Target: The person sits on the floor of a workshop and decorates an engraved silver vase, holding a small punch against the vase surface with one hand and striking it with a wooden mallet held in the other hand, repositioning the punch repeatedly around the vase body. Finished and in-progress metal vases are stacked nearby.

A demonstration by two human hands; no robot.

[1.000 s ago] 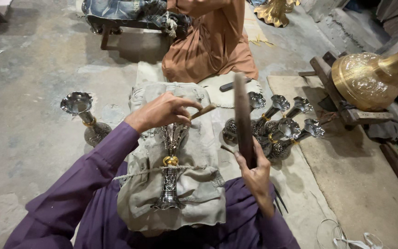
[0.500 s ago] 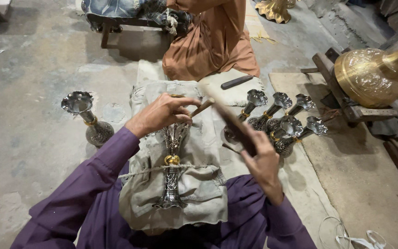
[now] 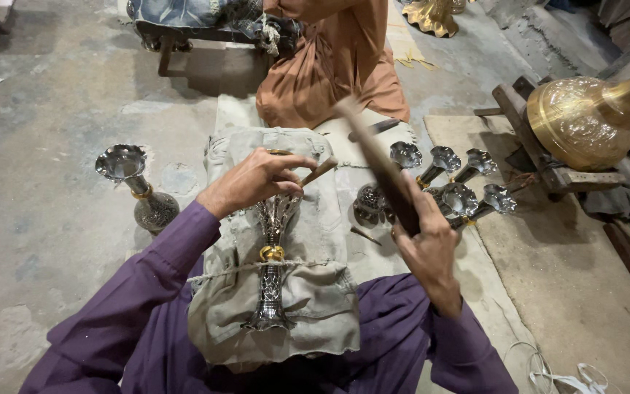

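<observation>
A silver engraved vase (image 3: 271,270) with a gold band lies tied by a cord on a grey cloth cushion (image 3: 308,306) in my lap. My left hand (image 3: 257,179) rests on the vase's mouth and pinches a thin wooden-handled chisel (image 3: 319,172) against the metal. My right hand (image 3: 424,244) grips a dark wooden mallet stick (image 3: 380,164), blurred and tilted over toward the chisel's end. Both arms wear purple sleeves.
Several finished silver vases (image 3: 453,186) lie right of the cushion; one stands upright (image 3: 140,190) on the concrete at left. A person in orange cloth (image 3: 329,66) sits opposite. A large brass vessel (image 3: 585,120) rests on a wooden frame at right. A small tool (image 3: 366,235) lies on the mat.
The mallet stick in my right hand has swung from upright down and leftward toward the chisel. My left hand and the vase have stayed in place.
</observation>
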